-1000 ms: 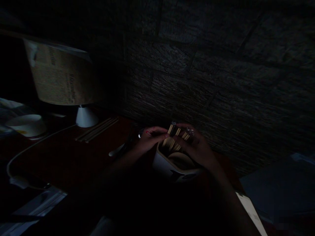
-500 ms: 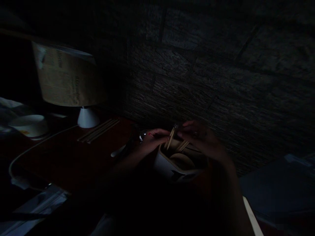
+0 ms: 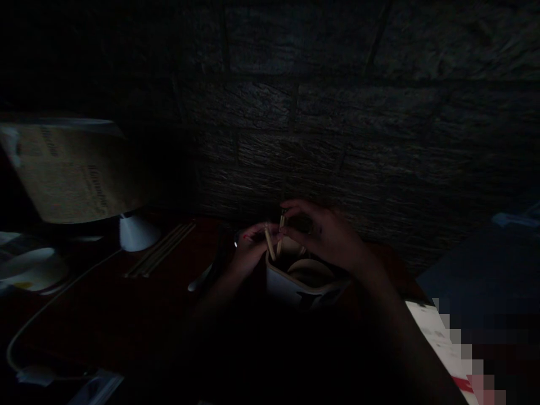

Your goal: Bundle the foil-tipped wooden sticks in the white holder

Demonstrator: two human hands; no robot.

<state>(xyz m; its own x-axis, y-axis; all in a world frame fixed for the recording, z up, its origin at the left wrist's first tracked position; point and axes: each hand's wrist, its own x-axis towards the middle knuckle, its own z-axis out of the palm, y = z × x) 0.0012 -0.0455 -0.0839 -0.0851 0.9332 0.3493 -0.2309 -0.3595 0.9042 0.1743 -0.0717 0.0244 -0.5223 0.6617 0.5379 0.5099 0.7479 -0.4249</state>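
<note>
A light box (image 3: 282, 284) with a dark print on its front stands before me. Wooden chopsticks (image 3: 270, 246) poke up at its left inner corner, and a round-edged tan piece (image 3: 310, 269) sits inside. At that corner, my left hand (image 3: 252, 243) has its fingers closed about the chopsticks, with something dark and shiny near its wrist. My right hand (image 3: 327, 233) reaches over the box from the right, thumb and fingers pinching the top of an upright chopstick. Deep shadow hides the box's lower part and much of its contents.
More chopsticks (image 3: 162, 247) lie on the dark red table (image 3: 101, 304), near a white spoon-like handle (image 3: 198, 279). A lamp with a printed shade (image 3: 70, 174), a white bowl (image 3: 34, 267) and a cable (image 3: 46, 315) are left. A stone wall (image 3: 316, 112) rises behind; printed paper (image 3: 439, 337) lies right.
The view has turned right, so the lamp and bowl sit further left and lower. My right hand has shifted left toward my left hand, onto the chopsticks at the box's left corner.
</note>
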